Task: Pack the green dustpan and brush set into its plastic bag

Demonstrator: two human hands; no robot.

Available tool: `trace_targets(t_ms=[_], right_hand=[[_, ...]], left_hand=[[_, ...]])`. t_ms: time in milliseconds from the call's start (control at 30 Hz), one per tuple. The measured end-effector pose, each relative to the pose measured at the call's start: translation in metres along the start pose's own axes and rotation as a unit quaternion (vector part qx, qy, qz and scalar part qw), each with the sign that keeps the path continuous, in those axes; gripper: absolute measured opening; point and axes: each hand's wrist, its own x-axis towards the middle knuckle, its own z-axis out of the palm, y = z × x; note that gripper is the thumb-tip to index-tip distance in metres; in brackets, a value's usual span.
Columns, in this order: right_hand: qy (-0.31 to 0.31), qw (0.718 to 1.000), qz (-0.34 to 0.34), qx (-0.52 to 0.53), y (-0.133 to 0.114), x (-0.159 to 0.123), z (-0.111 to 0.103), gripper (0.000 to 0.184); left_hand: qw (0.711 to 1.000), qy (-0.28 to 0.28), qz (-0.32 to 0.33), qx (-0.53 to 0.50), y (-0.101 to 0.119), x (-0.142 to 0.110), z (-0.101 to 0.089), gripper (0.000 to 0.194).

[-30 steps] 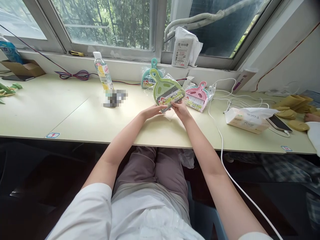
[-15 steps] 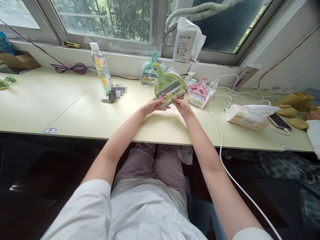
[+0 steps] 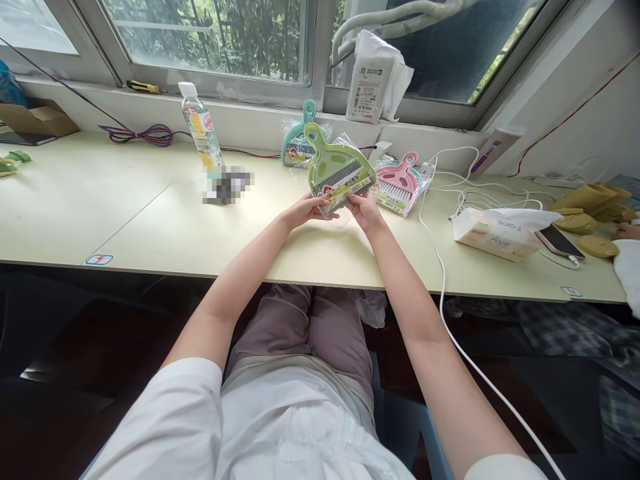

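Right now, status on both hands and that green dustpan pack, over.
Left hand and right hand both grip the green dustpan pack by its lower edge, raised above the table. Pink dustpan pack lies just right. Nothing in the way.

A light green dustpan set [image 3: 336,172] in clear wrapping is noted, with dark grey bristles and a yellow-green label bearing a red mark. A teal set [image 3: 297,141] and a pink set [image 3: 397,181], the latter with white bristles, are recorded behind it. The table [image 3: 125,213] is pale cream-yellow. A clear bottle [image 3: 202,133] carries a white cap and a yellow, green and red label. White cables [image 3: 465,193] and a purple-red cable bundle [image 3: 140,135] are seen. The tissue pack [image 3: 500,230] is white over tan. Mustard-yellow items [image 3: 590,207] are logged at far right. Trousers [image 3: 310,333] are mauve-brown; the shirt [image 3: 280,433] is white.
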Motion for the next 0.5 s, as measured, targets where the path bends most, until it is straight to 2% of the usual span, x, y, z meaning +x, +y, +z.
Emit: trace_targets(t_ms=[267, 500], right_hand=[[0.012, 1.000, 0.003, -0.009, -0.0086, -0.0072, 0.0072, 0.044], [0.015, 1.000, 0.003, 0.002, -0.0045, -0.0046, 0.0044, 0.041]], left_hand=[[1.000, 0.000, 0.004, 0.008, -0.0001, -0.0007, 0.0001, 0.045], [1.000, -0.005, 0.005, 0.011, -0.0010, 0.0002, -0.0010, 0.049]])
